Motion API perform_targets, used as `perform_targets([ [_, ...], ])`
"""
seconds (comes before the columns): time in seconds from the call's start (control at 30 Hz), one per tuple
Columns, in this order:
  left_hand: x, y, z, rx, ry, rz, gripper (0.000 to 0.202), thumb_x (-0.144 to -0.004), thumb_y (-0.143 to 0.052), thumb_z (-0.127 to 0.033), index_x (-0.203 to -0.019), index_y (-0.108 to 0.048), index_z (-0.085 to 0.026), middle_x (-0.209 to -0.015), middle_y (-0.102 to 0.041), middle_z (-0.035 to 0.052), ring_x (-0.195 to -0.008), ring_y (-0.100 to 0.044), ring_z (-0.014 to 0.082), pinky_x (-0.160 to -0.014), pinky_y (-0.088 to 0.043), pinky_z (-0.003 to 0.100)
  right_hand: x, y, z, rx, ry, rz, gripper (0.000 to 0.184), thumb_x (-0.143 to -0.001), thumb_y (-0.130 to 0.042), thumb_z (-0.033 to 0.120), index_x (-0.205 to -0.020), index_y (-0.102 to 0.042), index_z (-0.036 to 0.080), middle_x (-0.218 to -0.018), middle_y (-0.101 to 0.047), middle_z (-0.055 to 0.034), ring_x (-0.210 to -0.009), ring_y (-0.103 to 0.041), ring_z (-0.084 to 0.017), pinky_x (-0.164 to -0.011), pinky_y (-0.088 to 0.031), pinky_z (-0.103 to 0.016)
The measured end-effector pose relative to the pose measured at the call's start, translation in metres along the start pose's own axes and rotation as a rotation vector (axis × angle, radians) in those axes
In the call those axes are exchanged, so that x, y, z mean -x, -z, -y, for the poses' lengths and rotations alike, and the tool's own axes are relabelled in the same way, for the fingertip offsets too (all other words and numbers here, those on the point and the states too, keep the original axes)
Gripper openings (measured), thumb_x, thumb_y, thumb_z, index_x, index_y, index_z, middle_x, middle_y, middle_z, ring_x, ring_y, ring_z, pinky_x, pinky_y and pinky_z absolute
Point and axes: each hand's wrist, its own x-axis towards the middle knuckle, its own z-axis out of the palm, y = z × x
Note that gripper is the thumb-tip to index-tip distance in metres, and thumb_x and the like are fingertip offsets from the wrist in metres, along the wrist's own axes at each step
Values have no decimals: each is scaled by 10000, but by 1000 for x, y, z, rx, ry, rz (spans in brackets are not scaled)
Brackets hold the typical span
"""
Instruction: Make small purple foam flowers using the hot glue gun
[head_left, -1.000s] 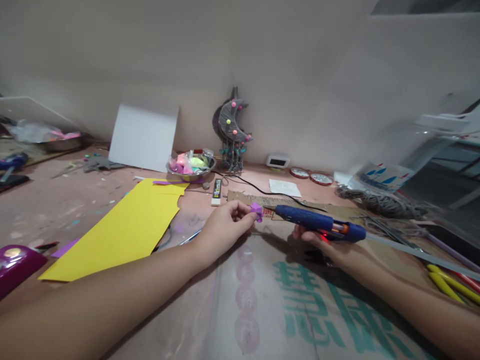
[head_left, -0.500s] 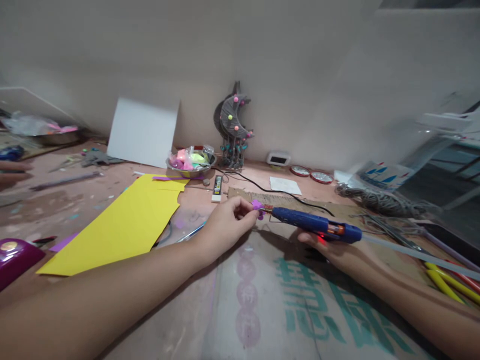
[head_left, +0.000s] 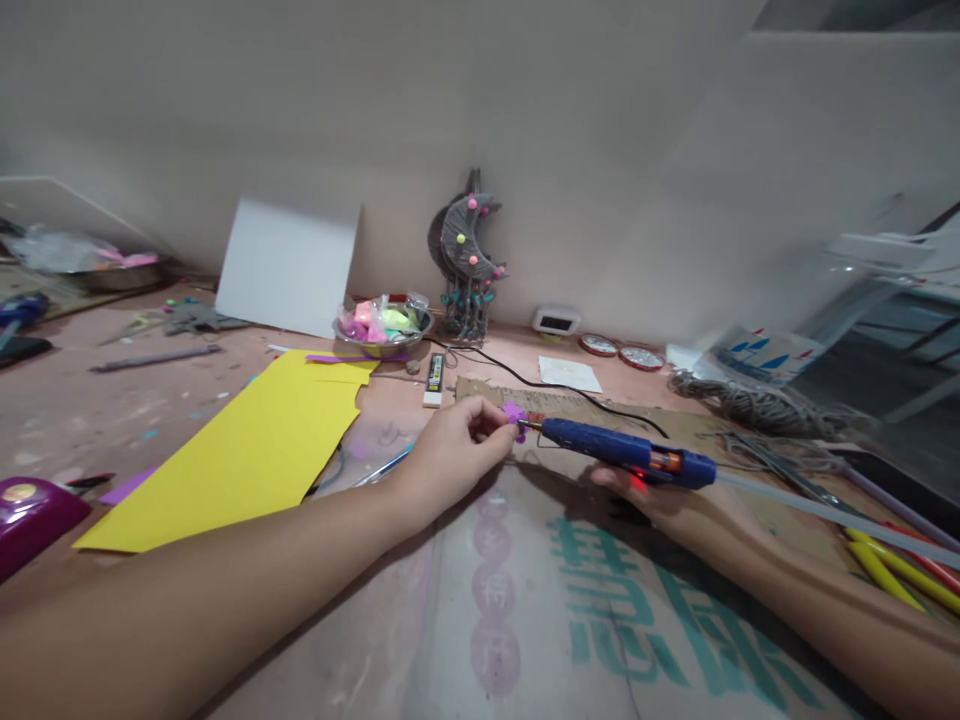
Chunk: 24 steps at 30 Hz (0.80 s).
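Note:
My left hand (head_left: 454,452) pinches a small purple paper piece (head_left: 514,417) at the fingertips, held just above the table. My right hand (head_left: 660,500) grips a blue hot glue gun (head_left: 626,452) from below, with a red light glowing on its underside. The gun's metal tip touches the purple piece. A clear glue stick (head_left: 825,510) trails out of the back of the gun to the right. Both hands hover over a cardboard sheet (head_left: 600,620) with green printed characters.
A yellow paper sheet (head_left: 255,450) lies at the left, a metal bowl (head_left: 382,328) of coloured bits and a grey moon ornament (head_left: 466,250) stand at the back. Yellow and red sticks (head_left: 900,570) lie at the right, twine (head_left: 757,405) behind them, a purple object (head_left: 34,510) at far left.
The glue gun has moved left until its tip meets the purple piece. My left hand has stayed nearly in place, still pinching the piece.

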Motion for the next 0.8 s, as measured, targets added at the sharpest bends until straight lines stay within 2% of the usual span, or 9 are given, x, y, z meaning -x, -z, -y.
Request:
perform_targets([
  [0.27,0,0,-2,-9,-7,5,124,-776,-549,-284,-746,-535,-165,-684,-585,-12,-630,-529,103,-594,-395,213,-4,0,-2,-56,7,134,189,-712,-550,401,-778,-641,249,-745,-706,-6,-685,-665,-218,-599,-545,-298],
  [0.43,0,0,-1,-7,-23,0,125,-771,-551,-287,-736,-538,-167,-676,-578,-17,-618,-523,101,-588,-392,212,-3,0,-2,-5,-21,79,198,-701,-545,447,-704,-595,255,-676,-681,4,-637,-648,-211,-571,-535,-291],
  [0.6,0,0,-3,0,6,-1,123,-772,-551,-285,-741,-532,-168,-683,-578,-17,-621,-521,100,-592,-390,213,-2,0,-2,11,-36,66,209,-691,-563,454,-680,-607,250,-663,-673,7,-631,-639,-205,-576,-531,-291],
  [0.8,0,0,-4,-10,4,3,112,-767,-552,-273,-732,-529,-169,-684,-580,-15,-622,-522,103,-588,-387,212,0,0,3,-17,-38,31,194,-700,-565,414,-649,-608,232,-656,-668,-3,-643,-636,-199,-566,-520,-276],
])
